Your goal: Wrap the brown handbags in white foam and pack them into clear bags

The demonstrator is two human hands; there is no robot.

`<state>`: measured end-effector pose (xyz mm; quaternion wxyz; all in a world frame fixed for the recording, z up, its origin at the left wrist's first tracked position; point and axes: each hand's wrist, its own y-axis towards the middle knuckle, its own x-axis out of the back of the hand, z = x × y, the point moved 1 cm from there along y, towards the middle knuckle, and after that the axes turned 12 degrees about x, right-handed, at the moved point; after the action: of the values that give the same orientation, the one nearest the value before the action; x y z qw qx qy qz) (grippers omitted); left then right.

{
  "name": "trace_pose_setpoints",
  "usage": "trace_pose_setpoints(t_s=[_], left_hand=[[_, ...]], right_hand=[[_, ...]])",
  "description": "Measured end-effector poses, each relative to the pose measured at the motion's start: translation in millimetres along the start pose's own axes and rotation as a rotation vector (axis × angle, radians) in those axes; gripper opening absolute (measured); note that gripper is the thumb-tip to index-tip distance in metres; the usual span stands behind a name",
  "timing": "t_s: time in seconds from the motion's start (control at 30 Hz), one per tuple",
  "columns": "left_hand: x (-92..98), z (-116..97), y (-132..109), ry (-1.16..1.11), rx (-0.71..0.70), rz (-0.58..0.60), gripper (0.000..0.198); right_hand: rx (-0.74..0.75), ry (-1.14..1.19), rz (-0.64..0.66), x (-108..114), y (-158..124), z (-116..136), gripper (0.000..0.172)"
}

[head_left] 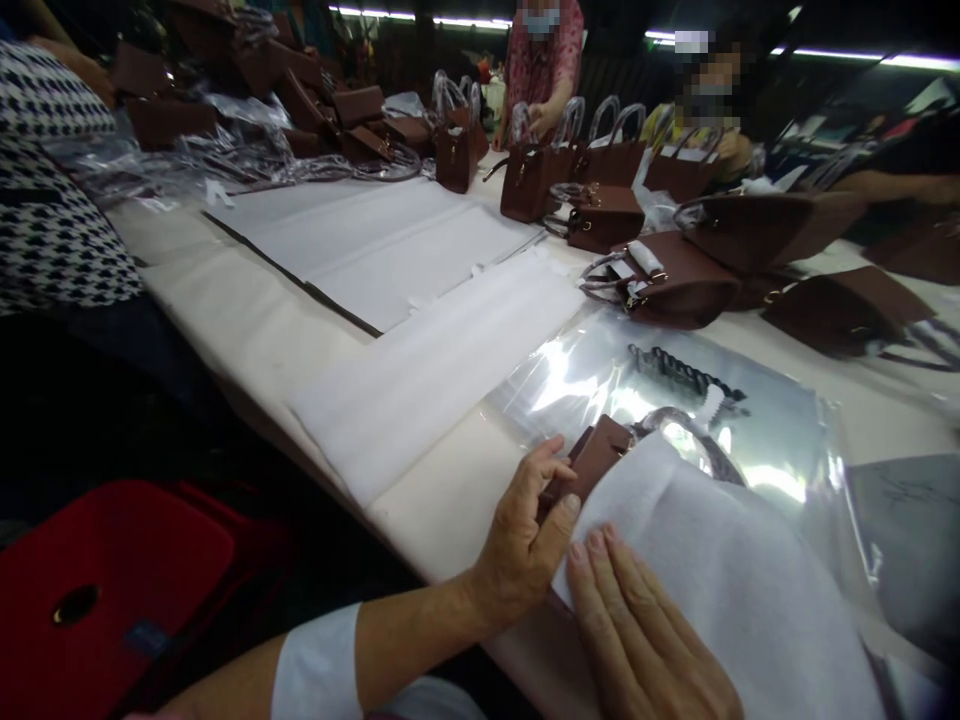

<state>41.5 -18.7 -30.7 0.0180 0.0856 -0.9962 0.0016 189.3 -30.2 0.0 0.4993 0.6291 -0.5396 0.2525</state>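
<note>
- Brown handbag (602,452): left hand (521,545) grips its end; best held steady.
- White sheet (720,560): right hand (645,640), fingers extended, lies on it; smoothing gently should avoid creases.

dim overall, overhead tubes (919,62) glowing; plastic sheet (780,385) glaring (right edge blurred).

Left hand (529,545) and right hand (645,635), set close together in 2 poses.
Left forearm (412,625) extends from lower left; thumb (555,532) and fingers (544,463) are curved in a clasp. Right palm faces down; fingers extended, side by side; right thumb hidden.
</note>
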Motion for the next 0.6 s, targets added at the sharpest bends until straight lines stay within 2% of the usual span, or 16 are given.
trace_pose_setpoints(t_s=[0.07, 0.13, 0.2, 0.27, 0.3, 0.37, 0.4, 0.47, 0.53, 0.57, 0.6], left_hand=[[1.8, 0.7, 0.0, -0.021, -0.024, -0.072, 0.021], [8.5, -0.4, 0.4, 0.013, -0.186, -0.057, 0.024], [17.2, -2.9, 0.3, 0.121, -0.425, 0.097, 0.026], [25.3, -3.8, 0.7, 0.249, -0.602, 0.281, 0.026], [28.7, -3.1, 2.1, 0.303, -0.650, 0.341, 0.024], [34.2, 1.1, 8.7, 0.358, -0.680, 0.362, 0.023], [36.0, 4.4, 13.3, 0.382, -0.690, 0.372, 0.024], [38.3, 12.4, 23.0, 0.425, -0.743, 0.416, 0.027], [39.8, 20.9, 30.6, 0.452, -0.823, 0.469, 0.031], [40.6, 25.2, 33.1, 0.458, -0.844, 0.479, 0.033], [41.3, 29.7, 34.9, 0.458, -0.846, 0.471, 0.033]], right_hand=[[-0.013, -0.011, -0.030, -2.4, 1.9, 1.3, 0.031], [-0.055, -0.010, -0.072, -5.6, 4.8, 5.6, 0.029], [-0.121, 0.017, -0.130, -5.5, 10.0, 10.8, 0.028], [-0.193, 0.097, -0.169, 1.3, 17.5, 12.5, 0.028], [-0.228, 0.177, -0.174, 7.2, 20.8, 10.5, 0.030], [-0.294, 0.423, -0.157, 22.9, 21.5, -0.9, 0.033], [-0.372, 0.542, -0.173, 32.4, 16.3, -11.0, 0.032], [-0.685, 0.656, -0.250, 54.2, -10.4, -39.4, 0.028], [-1.202, 0.564, -0.362, 77.1, -60.0, -75.8, 0.024], [-1.463, 0.526, -0.375, 86.7, -90.4, -95.3, 0.026], [-1.692, 0.491, -0.444, 94.5, -122.1, -114.8, 0.027]])
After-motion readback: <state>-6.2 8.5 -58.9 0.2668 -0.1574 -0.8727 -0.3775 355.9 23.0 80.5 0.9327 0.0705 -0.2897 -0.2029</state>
